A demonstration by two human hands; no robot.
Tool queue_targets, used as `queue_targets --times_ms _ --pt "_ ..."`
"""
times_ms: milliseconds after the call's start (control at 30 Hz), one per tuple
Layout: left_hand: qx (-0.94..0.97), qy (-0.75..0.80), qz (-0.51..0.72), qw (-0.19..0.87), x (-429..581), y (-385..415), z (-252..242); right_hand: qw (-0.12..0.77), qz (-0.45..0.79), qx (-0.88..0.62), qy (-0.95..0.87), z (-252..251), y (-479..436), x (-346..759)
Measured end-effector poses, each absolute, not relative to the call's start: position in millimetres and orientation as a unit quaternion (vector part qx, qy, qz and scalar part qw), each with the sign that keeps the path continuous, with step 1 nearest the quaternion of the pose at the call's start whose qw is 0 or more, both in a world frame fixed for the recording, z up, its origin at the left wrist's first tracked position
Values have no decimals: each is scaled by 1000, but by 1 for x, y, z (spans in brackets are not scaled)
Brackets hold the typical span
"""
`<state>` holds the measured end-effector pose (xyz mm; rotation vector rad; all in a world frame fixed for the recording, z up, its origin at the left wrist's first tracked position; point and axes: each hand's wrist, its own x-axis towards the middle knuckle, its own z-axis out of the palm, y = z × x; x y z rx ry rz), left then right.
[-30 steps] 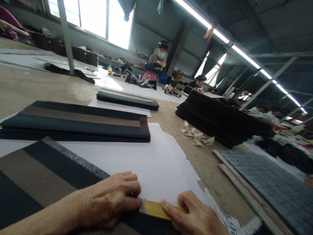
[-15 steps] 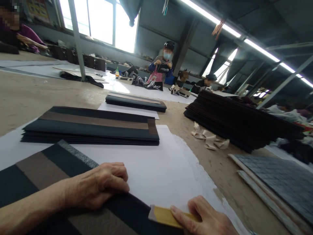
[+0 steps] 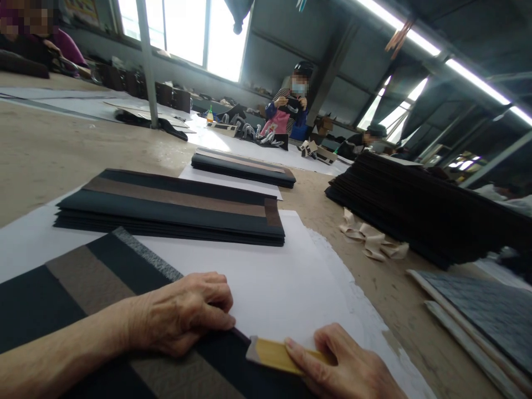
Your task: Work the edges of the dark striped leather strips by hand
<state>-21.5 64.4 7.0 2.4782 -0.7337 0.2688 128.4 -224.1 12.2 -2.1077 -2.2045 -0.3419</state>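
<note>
1. Since half a second ago the yellow scraper (image 3: 276,354) has slid a little nearer the left hand (image 3: 187,313), so the gap between them is narrower.
2. The right hand (image 3: 344,368), nearest at the bottom edge, is closed around the scraper's rear end, thumb along the top. The scraper's grey front edge lies on the striped sheet (image 3: 83,282).
3. The left hand is curled into a loose fist with the fingers tucked under. Its knuckles and heel press down on the striped sheet's far edge, just beside the scraper.
4. The striped sheet, black with brown bands, lies flat under both hands and runs off to the left, on top of a white paper (image 3: 270,277).
5. Beyond the hands, a stack of folded dark sheets (image 3: 174,208) rests on the same white paper.
6. To the right, curled paper strips (image 3: 374,241) lie on the bare table (image 3: 33,155), beside a tall pile of dark sheets (image 3: 415,205). Grey textured boards (image 3: 490,310) lie nearer, by the right edge.
7. Farther back sits a second, smaller stack (image 3: 243,166).
8. At the far end a person (image 3: 291,105) stands holding something dark.
</note>
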Motion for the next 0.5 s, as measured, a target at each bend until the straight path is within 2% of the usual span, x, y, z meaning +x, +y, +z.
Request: queue_targets --times_ms 500 --pt "908 -291 122 276 -19 65 5 47 -106 -676 -728 7 -199 125"
